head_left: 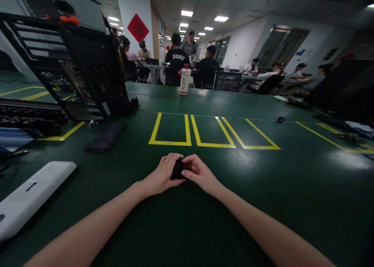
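A small black object (177,169), dark and box-like, sits between my two hands just above or on the green table (187,228); its exact kind cannot be made out. My left hand (163,175) is closed round its left side, fingers over the top and thumb below. From the other side, my right hand (201,175) grips its right edge, with thumb and fingertips curled against it. Parts of the object are hidden behind the fingers.
Yellow tape outlines (170,143) mark the table beyond my hands. An opened black computer case (84,72) stands at left, near a white device (35,197). A white bottle with a red lid (184,80) stands at the far edge. Several people sit behind.
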`<state>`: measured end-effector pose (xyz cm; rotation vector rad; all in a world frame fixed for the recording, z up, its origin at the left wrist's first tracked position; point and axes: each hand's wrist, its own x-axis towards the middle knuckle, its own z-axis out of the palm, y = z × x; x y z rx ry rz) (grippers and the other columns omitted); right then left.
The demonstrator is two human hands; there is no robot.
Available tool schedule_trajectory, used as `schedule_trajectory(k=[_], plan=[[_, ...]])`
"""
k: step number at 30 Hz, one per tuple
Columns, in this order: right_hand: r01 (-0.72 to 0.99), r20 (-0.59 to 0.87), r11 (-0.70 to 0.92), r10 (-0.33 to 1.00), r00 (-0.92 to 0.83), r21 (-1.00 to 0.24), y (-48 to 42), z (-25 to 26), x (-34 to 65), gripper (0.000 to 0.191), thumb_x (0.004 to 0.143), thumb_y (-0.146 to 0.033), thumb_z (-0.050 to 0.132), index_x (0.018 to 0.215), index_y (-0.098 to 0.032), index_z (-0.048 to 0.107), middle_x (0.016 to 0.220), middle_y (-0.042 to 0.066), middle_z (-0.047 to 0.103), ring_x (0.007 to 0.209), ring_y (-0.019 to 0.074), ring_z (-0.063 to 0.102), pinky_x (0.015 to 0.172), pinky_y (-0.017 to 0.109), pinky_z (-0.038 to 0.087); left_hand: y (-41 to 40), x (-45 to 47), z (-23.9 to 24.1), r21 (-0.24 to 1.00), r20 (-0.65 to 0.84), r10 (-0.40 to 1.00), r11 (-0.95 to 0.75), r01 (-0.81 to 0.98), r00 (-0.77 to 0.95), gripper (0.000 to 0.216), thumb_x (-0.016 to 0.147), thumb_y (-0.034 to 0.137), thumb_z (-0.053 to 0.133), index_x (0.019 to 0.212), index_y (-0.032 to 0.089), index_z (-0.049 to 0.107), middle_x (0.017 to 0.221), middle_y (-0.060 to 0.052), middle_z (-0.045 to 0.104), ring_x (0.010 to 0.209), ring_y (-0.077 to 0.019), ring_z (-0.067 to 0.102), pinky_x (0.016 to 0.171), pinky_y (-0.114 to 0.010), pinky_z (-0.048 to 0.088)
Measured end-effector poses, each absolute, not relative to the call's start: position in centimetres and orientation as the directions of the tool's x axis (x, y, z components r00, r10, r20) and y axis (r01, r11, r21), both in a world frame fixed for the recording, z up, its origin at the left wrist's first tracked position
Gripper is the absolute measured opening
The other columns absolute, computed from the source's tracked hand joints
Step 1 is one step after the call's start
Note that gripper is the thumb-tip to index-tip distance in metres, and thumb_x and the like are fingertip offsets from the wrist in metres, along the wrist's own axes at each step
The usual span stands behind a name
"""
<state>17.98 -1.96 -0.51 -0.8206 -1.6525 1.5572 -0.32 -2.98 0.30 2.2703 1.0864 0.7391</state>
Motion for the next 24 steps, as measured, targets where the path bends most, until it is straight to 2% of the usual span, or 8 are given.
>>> schedule_trajectory(k=[8,13,16,19,24], plan=[[0.050,0.036,0.075,0.843,-0.536,-0.996,-2.1,0.1,18.0,0.036,0.075,-0.022,0.058,0.108,-0.022,0.043,0.110,0.004,0.048,0.104,0.0175,0.050,0.091,0.038,0.042,-3.3,-0.5,1.4,0.655,0.203,0.808,-0.532,0.537,0.553,0.053,0.075,0.027,0.059,0.120,0.026,0.031,0.118,-0.007,0.041,0.108,-0.0256,0.042,0.088,-0.044,0.040],[0.004,0.034,0.045,0.811,-0.585,-0.999,-1.9,0.1,18.2,0.030,0.074,-0.020,0.059,0.100,-0.022,0.046,0.107,0.003,0.050,0.103,0.0173,0.052,0.093,0.040,0.040,-3.5,-0.5,1.7,0.649,0.203,0.802,-0.540,0.537,0.562,0.053,0.076,0.025,0.058,0.120,0.027,0.030,0.119,-0.007,0.040,0.109,-0.0264,0.042,0.088,-0.046,0.039],[-0.022,0.030,0.021,0.797,-0.603,-1.000,-2.0,0.1,18.3,0.035,0.070,-0.017,0.063,0.099,-0.022,0.044,0.109,0.002,0.049,0.105,0.0177,0.051,0.092,0.040,0.041,-3.5,-0.5,1.6,0.649,0.192,0.805,-0.534,0.543,0.562,0.053,0.076,0.025,0.058,0.120,0.027,0.029,0.120,-0.008,0.040,0.109,-0.0273,0.041,0.087,-0.046,0.040],[-0.025,0.038,0.028,0.799,-0.600,-0.999,-2.1,0.1,18.3,0.031,0.071,-0.019,0.062,0.097,-0.022,0.045,0.108,0.003,0.049,0.104,0.0181,0.052,0.089,0.039,0.043,-3.5,-0.6,1.5,0.643,0.203,0.803,-0.541,0.542,0.561,0.052,0.076,0.026,0.058,0.120,0.027,0.029,0.120,-0.008,0.040,0.109,-0.0273,0.042,0.087,-0.047,0.040],[-0.005,0.042,0.046,0.830,-0.557,-0.999,-2.1,-0.2,18.1,0.023,0.075,-0.025,0.058,0.094,-0.022,0.046,0.098,0.002,0.051,0.092,0.0169,0.056,0.077,0.035,0.048,-3.4,-0.5,1.6,0.627,0.206,0.805,-0.545,0.557,0.556,0.054,0.075,0.027,0.059,0.120,0.024,0.030,0.118,-0.008,0.041,0.108,-0.0254,0.042,0.089,-0.044,0.039]])
